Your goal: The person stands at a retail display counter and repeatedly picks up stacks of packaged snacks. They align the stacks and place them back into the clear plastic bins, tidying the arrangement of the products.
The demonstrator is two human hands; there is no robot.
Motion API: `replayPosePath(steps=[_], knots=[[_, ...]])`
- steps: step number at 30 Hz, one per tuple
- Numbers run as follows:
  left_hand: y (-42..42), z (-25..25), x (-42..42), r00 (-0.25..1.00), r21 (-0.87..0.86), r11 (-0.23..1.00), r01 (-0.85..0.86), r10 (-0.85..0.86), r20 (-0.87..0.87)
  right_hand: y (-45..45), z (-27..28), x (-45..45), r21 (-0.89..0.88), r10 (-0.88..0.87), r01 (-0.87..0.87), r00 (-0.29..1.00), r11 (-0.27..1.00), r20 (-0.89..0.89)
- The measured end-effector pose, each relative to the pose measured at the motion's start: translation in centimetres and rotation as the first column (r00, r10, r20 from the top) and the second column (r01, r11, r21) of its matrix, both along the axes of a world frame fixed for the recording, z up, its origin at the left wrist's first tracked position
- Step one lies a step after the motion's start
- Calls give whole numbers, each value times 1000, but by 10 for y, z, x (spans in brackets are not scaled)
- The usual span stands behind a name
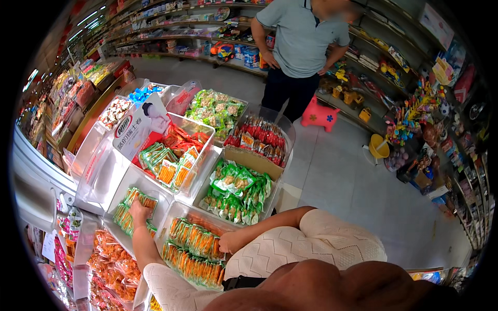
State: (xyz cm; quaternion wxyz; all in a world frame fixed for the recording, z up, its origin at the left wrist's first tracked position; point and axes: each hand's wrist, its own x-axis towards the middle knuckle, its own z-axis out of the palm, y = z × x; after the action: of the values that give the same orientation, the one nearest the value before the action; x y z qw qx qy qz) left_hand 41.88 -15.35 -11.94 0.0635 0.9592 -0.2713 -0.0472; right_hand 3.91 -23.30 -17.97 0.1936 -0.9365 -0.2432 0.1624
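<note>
My left hand (139,213) reaches down into a clear plastic bin (165,197), its fingers touching small packets of orange snack strips (123,218) in green-edged wrappers. Whether it grips one is unclear. My right hand (230,242) is curled at the right side of the neighbouring bin, beside upright rows of similar packets (194,238). Its fingertips are hidden, so a hold cannot be made out. Beyond that bin, a container holds green-and-white snack packets (237,190). Another clear bin (200,155) behind my left hand contains red packets and more orange strips.
A person (297,42) stands across the display, hands on hips. A printed sign (142,126) rises among the bins. Bagged orange snacks (114,268) lie at lower left. A pink toy animal (320,116) and a yellow basin (378,146) are near the shelves on the right.
</note>
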Motion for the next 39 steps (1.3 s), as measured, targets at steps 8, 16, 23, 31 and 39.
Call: replayPosePath(steps=[8, 16, 23, 31, 39], knots=[[4, -13, 29, 996, -462, 883, 84, -72, 44, 6, -10, 5, -117, 22, -26, 999, 993, -33], [19, -3, 53, 945, -849, 516, -114, -209, -253, 3, -1, -1, -77, 65, -61, 996, 995, 53], [27, 97, 12, 867, -912, 350, -214, -361, -342, 0, 13, -3, -94, 34, -35, 999, 995, -7], [62, 191, -126, 817, -879, 471, -75, -476, -325, 2, 45, -4, -119, 40, -45, 998, 992, -40], [80, 201, -230, 796, -836, 537, 113, -553, -247, -25, 125, -30, 248, -119, 105, 992, 963, 43]])
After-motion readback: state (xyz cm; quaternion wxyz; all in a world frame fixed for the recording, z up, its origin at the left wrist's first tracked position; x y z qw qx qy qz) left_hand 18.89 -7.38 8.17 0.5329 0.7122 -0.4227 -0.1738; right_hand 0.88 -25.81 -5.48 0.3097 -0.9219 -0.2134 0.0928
